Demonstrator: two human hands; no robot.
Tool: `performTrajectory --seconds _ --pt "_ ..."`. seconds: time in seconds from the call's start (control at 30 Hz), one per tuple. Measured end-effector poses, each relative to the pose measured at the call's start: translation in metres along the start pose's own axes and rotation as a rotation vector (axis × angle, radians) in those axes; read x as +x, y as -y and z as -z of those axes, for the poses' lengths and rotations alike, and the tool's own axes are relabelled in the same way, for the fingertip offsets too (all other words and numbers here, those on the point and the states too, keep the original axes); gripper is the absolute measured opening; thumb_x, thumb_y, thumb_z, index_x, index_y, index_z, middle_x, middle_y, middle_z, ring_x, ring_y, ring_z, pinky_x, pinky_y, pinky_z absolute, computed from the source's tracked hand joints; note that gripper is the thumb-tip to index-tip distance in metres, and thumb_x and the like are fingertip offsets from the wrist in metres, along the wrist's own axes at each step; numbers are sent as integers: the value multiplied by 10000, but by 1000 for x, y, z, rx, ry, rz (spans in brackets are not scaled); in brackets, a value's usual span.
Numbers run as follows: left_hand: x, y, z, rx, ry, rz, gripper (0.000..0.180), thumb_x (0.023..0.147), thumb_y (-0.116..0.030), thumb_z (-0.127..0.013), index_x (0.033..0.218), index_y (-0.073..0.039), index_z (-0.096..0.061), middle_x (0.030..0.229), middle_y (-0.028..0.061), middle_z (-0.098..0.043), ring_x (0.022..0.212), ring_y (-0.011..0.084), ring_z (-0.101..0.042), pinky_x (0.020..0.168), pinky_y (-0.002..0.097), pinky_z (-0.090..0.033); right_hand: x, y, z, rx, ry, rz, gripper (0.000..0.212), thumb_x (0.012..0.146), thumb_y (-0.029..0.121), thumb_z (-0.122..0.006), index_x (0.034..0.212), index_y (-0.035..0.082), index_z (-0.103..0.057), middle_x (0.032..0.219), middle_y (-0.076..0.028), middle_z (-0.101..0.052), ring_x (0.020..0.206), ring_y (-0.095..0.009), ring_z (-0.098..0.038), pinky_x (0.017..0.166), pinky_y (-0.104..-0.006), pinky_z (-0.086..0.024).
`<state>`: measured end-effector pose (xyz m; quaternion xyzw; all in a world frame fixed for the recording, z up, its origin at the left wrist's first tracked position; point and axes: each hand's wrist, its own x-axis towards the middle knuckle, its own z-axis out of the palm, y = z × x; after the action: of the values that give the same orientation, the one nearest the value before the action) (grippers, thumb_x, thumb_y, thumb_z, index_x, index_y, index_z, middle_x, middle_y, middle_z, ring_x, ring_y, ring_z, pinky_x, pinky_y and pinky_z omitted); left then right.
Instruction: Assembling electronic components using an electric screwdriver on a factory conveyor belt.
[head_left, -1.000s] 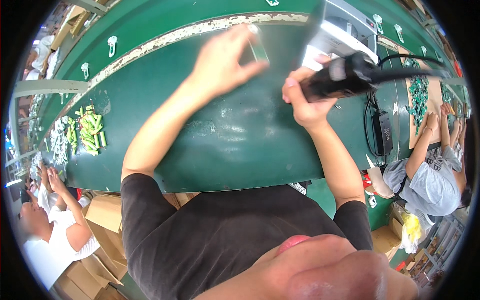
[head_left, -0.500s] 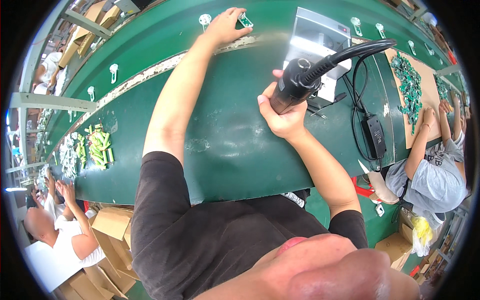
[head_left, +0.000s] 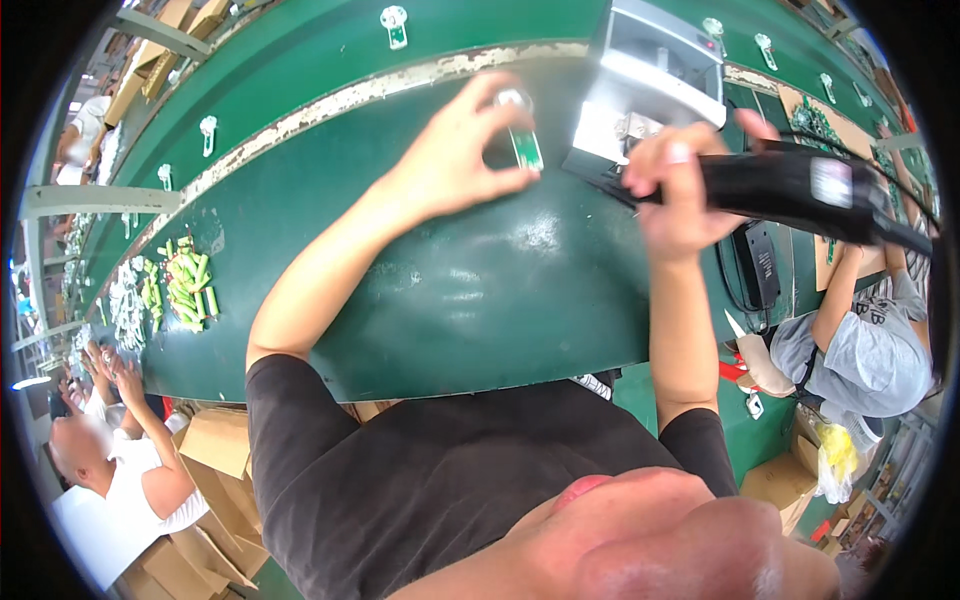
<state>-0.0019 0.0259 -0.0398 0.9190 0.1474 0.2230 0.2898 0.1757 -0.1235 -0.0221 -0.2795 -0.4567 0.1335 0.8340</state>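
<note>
Yellow-green cylindrical pieces [head_left: 185,283] lie on the dark green surface [head_left: 480,335], well left of the silver-grey box-shaped machine [head_left: 665,98]. Near the machine's left side, the left hand [head_left: 452,152], slightly blurred, has its thumb and fingers clamped on a small green rectangular circuit board with a pale round end [head_left: 526,150]. By the machine's near right corner, the right hand's [head_left: 684,190] fingers wrap a black cylindrical corded tool [head_left: 775,187]; a black rectangular adapter [head_left: 762,265] lies beyond that corner, nearer the person.

Green board [head_left: 527,150] — black tool [head_left: 775,190], sideways
</note>
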Motion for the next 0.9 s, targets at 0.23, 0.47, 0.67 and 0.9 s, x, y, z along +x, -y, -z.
performTrajectory --seconds 0.23,0.47,0.67,0.9 --pt "-53 -14 -41 -40 7 -143 383 756 -189 -881 1069 -79 -690 1469 127 -538 1294 358 -586 1040 432 -538 35 -10 21 -126 39 137 654 915 -84 -614 1444 33 -249 705 -119 -623 488 -187 -572 492 -332 -508" --pt "-59 -4 -47 -36 -22 -208 343 754 -229 -888 1018 -63 -744 1486 152 -547 1335 371 -571 1057 447 -537 29 0 5 -273 111 -93 584 904 -99 -581 1424 2 -335 717 -126 -621 497 -173 -518 517 -359 -476" --pt "-63 2 -49 -43 -10 -217 317 752 -235 -889 969 -42 -760 1503 160 -540 1344 377 -565 1067 434 -529 -9 -16 -6 -68 173 -162 647 927 -56 -529 1505 71 -268 725 -86 -539 512 -160 -468 508 -365 -465" --pt "-59 2 -50 -19 -21 -253 321 758 -253 -884 991 -59 -778 1466 172 -563 1329 374 -572 1072 439 -525 -32 -34 -15 10 216 -140 669 941 -70 -544 1501 84 -212 728 -96 -561 518 -152 -492 525 -360 -493"
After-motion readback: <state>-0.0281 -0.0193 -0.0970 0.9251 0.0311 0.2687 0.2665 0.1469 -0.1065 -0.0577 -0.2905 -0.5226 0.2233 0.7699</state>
